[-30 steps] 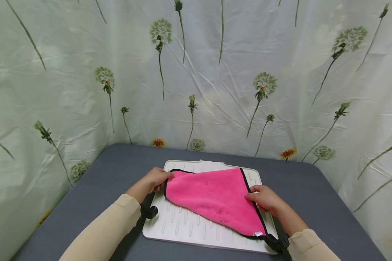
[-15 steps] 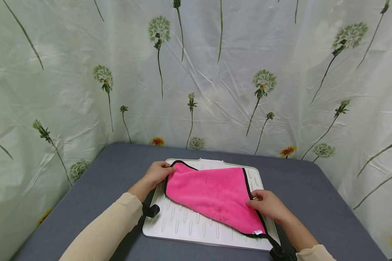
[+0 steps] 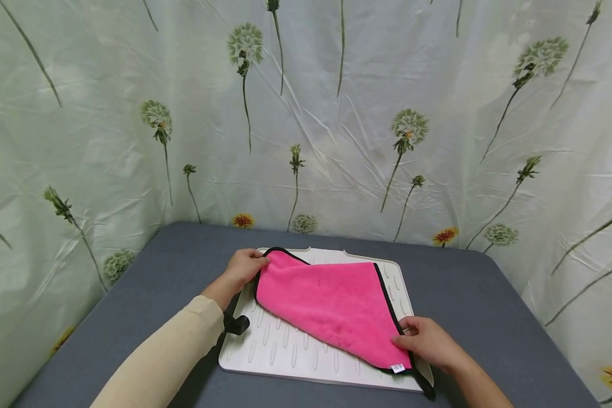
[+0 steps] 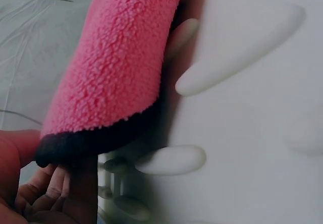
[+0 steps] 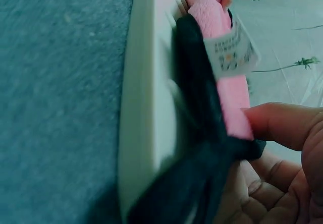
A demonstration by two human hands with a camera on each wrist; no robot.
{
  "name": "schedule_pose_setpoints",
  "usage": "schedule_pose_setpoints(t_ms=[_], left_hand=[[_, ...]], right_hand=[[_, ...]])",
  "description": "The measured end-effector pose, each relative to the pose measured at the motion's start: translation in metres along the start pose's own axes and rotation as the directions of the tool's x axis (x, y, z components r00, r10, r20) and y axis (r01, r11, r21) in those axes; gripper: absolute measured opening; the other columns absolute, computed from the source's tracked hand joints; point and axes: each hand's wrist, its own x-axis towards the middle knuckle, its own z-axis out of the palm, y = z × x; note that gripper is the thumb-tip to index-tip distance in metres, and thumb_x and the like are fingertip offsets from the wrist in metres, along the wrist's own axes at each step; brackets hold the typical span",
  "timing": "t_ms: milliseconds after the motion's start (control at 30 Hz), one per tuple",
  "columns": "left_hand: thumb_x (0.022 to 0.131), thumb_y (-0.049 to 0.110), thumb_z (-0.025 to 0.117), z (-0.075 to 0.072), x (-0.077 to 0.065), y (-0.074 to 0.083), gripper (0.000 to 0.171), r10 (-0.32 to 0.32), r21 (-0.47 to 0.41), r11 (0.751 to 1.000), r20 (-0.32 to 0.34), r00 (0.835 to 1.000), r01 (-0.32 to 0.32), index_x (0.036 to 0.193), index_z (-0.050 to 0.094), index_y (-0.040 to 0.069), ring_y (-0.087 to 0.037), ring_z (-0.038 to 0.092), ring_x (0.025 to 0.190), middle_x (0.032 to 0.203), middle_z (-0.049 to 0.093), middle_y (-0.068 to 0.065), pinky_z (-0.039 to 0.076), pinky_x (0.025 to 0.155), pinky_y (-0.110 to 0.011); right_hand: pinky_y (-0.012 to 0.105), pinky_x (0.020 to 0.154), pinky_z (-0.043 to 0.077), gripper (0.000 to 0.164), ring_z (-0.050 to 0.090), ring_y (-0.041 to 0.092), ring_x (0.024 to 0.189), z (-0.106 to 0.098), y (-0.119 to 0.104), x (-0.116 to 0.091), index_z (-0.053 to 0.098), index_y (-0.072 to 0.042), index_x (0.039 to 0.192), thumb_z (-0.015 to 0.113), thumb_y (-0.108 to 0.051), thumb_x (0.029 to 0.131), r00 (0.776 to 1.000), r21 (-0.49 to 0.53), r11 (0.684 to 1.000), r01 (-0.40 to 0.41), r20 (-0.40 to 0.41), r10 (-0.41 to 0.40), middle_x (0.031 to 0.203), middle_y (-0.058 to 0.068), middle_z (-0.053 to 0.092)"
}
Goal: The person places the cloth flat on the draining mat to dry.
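A pink fleecy cloth (image 3: 326, 306) with black edging lies over a white ribbed tray (image 3: 265, 351). At its upper left corner the left hand (image 3: 242, 266) pinches the edge, thumb on top; the left wrist view shows this black edging held between thumb and fingers. The right hand (image 3: 425, 340) pinches the cloth's right edge, low down near the white label (image 3: 398, 368). In the right wrist view the thumb presses on the pink side, the fingers lie beneath, and a black strap (image 5: 176, 183) hangs from the corner. Part of the cloth's upper edge is folded over.
The tray rests on a dark grey table (image 3: 194, 249). Behind and beside the table hangs a pale curtain (image 3: 336, 113) printed with dandelions. A black wrist mount (image 3: 237, 324) sits under the left wrist, over the tray's left side.
The right hand has slid down the cloth's right edge toward the labelled corner. The left hand has moved slightly up and away, and its corner of the cloth has risen with it.
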Motion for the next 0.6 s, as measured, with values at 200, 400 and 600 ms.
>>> schedule_pose_setpoints(t_ms=[200, 400, 600], left_hand=[[0.094, 0.025, 0.068, 0.000, 0.006, -0.002, 0.029, -0.046, -0.005, 0.999, -0.029, 0.999, 0.046, 0.113, 0.069, 0.002, -0.018, 0.055, 0.082, 0.113, 0.066, -0.014, 0.044, 0.062, -0.027], [0.094, 0.027, 0.064, 0.002, 0.011, -0.001, 0.028, -0.079, -0.002, 0.997, -0.037, 0.996, 0.079, 0.110, 0.068, 0.005, -0.023, 0.057, 0.099, 0.125, 0.064, -0.015, 0.046, 0.071, -0.029], [0.092, 0.026, 0.066, 0.005, 0.012, 0.001, 0.027, -0.075, 0.011, 0.997, -0.046, 0.996, 0.076, 0.106, 0.069, 0.004, -0.023, 0.057, 0.098, 0.117, 0.065, -0.014, 0.047, 0.071, -0.029]], right_hand=[[0.021, 0.055, 0.041, 0.024, 0.049, 0.004, 0.060, -0.003, 0.004, -0.009, 0.064, 0.004, 0.102, 0.074, -0.014, 0.089, 0.999, 0.024, 1.000, 0.009, 0.044, -0.010, 0.070, -0.003, 0.056], [0.023, 0.053, 0.044, 0.023, 0.049, 0.005, 0.058, -0.003, 0.008, -0.015, 0.062, 0.006, 0.103, 0.071, -0.012, 0.092, 0.997, 0.078, 0.997, -0.008, 0.082, 0.002, 0.070, -0.003, 0.056], [0.023, 0.052, 0.045, 0.021, 0.050, 0.006, 0.056, -0.003, 0.010, -0.019, 0.060, 0.006, 0.104, 0.069, -0.011, 0.094, 0.993, 0.115, 0.993, -0.028, 0.116, 0.014, 0.070, -0.003, 0.056]])
